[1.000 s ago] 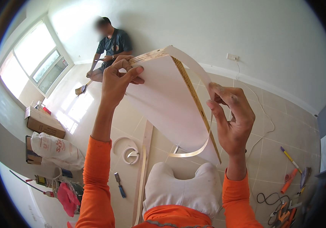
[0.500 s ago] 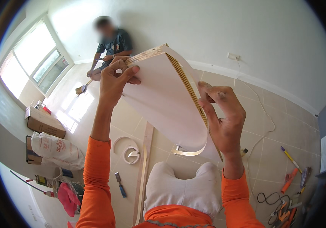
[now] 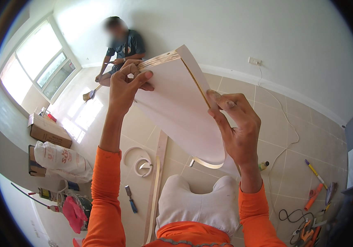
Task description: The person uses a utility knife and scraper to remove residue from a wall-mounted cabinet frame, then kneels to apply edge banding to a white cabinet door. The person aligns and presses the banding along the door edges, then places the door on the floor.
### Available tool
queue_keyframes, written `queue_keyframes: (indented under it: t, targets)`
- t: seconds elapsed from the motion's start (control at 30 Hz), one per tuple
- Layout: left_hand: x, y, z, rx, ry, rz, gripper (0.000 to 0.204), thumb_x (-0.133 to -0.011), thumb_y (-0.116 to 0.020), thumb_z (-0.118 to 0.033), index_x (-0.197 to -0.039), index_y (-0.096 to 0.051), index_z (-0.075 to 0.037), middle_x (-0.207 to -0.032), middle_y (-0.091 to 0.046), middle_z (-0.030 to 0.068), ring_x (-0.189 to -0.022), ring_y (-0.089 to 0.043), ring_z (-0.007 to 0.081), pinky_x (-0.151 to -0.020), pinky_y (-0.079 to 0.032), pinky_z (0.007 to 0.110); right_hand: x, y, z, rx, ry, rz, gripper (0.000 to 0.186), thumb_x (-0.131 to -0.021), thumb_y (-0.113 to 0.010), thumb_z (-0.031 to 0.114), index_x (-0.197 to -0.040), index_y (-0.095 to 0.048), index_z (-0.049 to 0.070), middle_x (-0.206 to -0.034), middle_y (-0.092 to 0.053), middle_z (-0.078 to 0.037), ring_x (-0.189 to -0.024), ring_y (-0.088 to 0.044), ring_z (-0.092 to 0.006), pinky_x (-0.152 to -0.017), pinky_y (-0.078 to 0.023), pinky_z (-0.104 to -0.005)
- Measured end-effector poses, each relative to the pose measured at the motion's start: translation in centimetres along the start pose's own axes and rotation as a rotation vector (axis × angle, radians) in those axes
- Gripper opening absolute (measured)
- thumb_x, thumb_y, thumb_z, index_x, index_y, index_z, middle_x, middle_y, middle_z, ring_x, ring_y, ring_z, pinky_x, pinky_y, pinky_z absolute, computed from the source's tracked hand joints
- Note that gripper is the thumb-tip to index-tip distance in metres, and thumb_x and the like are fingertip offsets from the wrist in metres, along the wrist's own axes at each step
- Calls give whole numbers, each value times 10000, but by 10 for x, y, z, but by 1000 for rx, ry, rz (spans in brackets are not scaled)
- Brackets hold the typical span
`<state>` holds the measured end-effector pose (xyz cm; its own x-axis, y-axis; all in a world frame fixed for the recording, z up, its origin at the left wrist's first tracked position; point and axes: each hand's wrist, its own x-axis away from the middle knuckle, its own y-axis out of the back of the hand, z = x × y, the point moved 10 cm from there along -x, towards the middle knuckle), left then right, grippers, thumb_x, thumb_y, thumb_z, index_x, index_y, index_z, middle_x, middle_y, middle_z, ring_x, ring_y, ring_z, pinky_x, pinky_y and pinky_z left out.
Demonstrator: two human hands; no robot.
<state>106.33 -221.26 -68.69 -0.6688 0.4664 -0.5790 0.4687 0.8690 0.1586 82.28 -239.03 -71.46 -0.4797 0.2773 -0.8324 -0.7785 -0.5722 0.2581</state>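
Observation:
A white-faced plywood board [image 3: 172, 94] is held up tilted in front of me. My left hand [image 3: 123, 88] grips its far left edge, thumb on the white face and fingers behind. My right hand [image 3: 240, 125] is closed at the board's right edge, thumb and fingertips pinching a white edging strip [image 3: 196, 68] against it. Only a thin line of brown ply shows between strip and face. Below, the strip's loose tail curls away, its tan back [image 3: 209, 164] turned up. My right hand hides part of the edge.
A coil of white strip [image 3: 143, 168], a blue-handled chisel [image 3: 130, 199] and a long wooden batten [image 3: 156, 177] lie on the tiles. Tools and cords [image 3: 308, 226] are at right. Cartons [image 3: 48, 131] and a white sack [image 3: 61, 158] stand left. Another person [image 3: 125, 47] sits by the far wall near a broom [image 3: 89, 95].
My right hand has moved left and slightly up along the edge. The strip has come closer to the board, covering most of the ply layers that showed before. My left hand keeps its grip.

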Motion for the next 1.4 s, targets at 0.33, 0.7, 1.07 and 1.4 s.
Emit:
queue_keyframes:
  t: [0.33, 0.7, 1.07, 1.4]
  targets:
    - [0, 8, 4, 18, 5, -9, 382, -880, -830, -128, -685, -521, -16, -1256, -586, 167, -707, -754, 224, -626, -653, 269, -1, -3, 6, -1, 58, -9, 483, -817, -800, -53, -1258, -743, 136, -980, -637, -59, -776, -662, -173, -615, -568, -324]
    - [2, 15, 4, 9, 8, 2, 375, -885, -830, -139, -685, -537, -18, -1315, -557, 196, -710, -764, 239, -616, -628, 249, -1, -12, 11, -8, 70, -9, 481, -840, -764, -100, -1260, -743, 133, -984, -633, -60, -739, -656, -142, -588, -564, -299]
    - [-2, 17, 8, 1, 11, 5, 362, -879, -833, -130, -697, -541, -18, -1352, -536, 212, -694, -757, 239, -603, -625, 252, -2, -13, 6, -32, -9, -14, 472, -827, -794, -46, -1253, -749, 155, -986, -629, -61, -823, -659, -179, -683, -590, -317]
    - [1, 23, 8, 19, 44, 7, 371, -881, -828, -131, -690, -530, -23, -1350, -531, 209, -695, -748, 233, -608, -641, 266, -1, -19, 8, -78, 42, -10, 502, -828, -800, -29, -1282, -743, 178, -980, -624, -47, -810, -631, -177, -687, -580, -310]
